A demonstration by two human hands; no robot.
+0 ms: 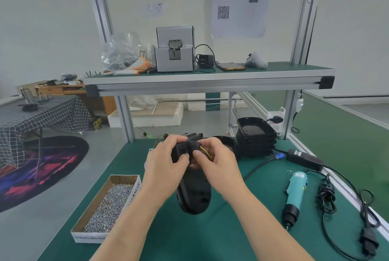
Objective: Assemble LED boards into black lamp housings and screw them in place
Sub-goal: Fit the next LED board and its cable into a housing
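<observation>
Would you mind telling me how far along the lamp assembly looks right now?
Early stage. Done: no finished lamp is identifiable. In hand: the left hand grips one black lamp housing, the right hand pinches its top beside the yellow wires. Left: screwing, since the electric screwdriver lies untouched on the mat and the screws sit in their box; a stack of black housings waits behind.

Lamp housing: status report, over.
Left hand, right hand both grip lamp housing at far end. Electric screwdriver lies untouched on mat. Nothing blocking.
</observation>
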